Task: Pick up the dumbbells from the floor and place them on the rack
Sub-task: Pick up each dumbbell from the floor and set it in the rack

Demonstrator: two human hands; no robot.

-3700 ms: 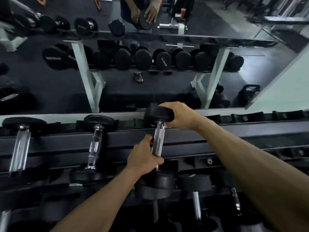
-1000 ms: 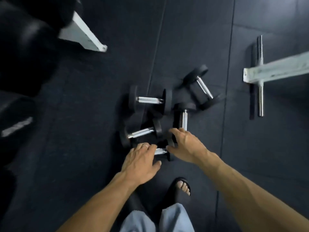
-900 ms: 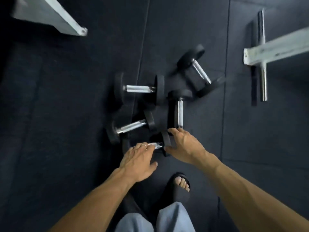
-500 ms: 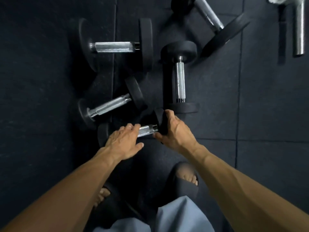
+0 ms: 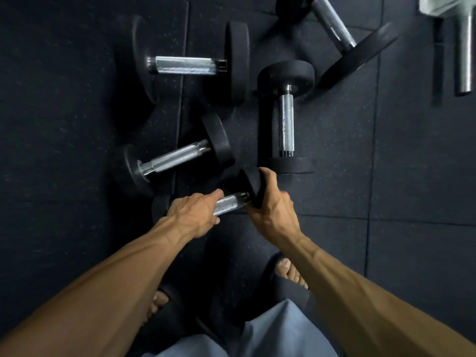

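Several black dumbbells with chrome handles lie on the dark rubber floor. On the nearest small dumbbell [image 5: 231,200], my left hand [image 5: 193,215] is wrapped round the handle and my right hand [image 5: 270,210] grips its right end weight. Its left end weight is mostly hidden behind my left hand. Just beyond it lie a tilted dumbbell [image 5: 175,157], an upright-pointing dumbbell [image 5: 286,119], a larger sideways dumbbell [image 5: 188,65] and another dumbbell [image 5: 334,24] at the top. The rack is out of view.
A chrome bar [image 5: 465,47] under a pale frame piece [image 5: 438,6] sits at the top right. My feet in dark sandals [image 5: 288,274] stand just behind the dumbbells. Floor mat seams run across the dark floor [image 5: 412,176].
I turned from the rack to the floor pile and bent down. Both hands reached the nearest dumbbell; my left hand has closed round its handle and my right hand grips its end.
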